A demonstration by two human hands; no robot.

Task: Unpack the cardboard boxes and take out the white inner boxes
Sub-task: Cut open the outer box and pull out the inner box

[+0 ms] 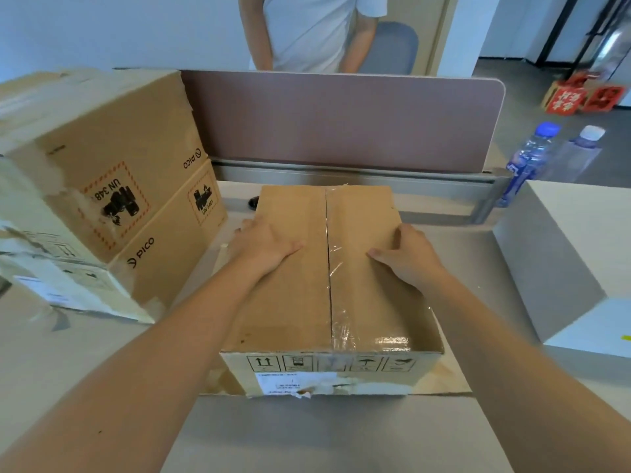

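While both palms lie flat on the top flaps of the taped cardboard box point(327, 278), nothing is gripped: the left hand point(264, 245) is spread on the left flap with its fingers reaching toward the far left edge, and the right hand point(406, 256) rests on the right flap, fingers loosely extended over the far right side. Pressing from both sides like this probably steadies the carton and readies the flaps to be pulled apart along the centre seam point(328, 268), where the clear tape looks wrinkled and perhaps already slit. No white inner box can be seen in it; the flaps are closed. It sits on the desk point(341, 435), at the near middle. To the left stand two stacked PICO cartons point(119, 186), apparently waiting. At the right sits a white box point(577, 254), possibly one already taken out. Beyond it are two water bottles point(532, 155), behind a mauve desk divider point(341, 117).
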